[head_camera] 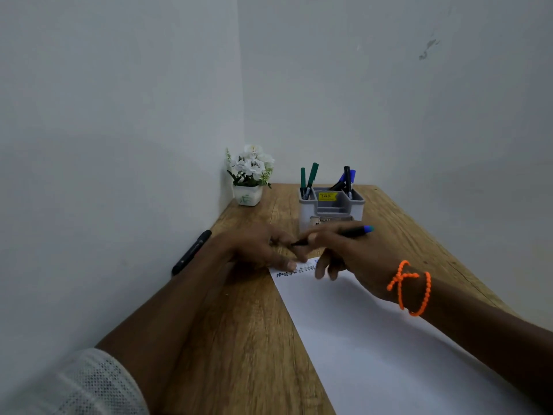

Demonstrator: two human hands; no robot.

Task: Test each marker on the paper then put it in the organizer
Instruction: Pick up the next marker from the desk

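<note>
Right hand [344, 253] has a blue-ended marker [338, 235] pinched in its fingers, tip hovering over the paper [374, 339] near the scribbles [296, 270]. Left hand [257, 247] rests on the paper's corner, fingers loose, holding nothing. Looks mid-test or just done. Next is dropping it in the organizer [330, 205] at 12 o'clock. One black marker [191, 252] waits on the counter [239, 339] at 10.
</note>
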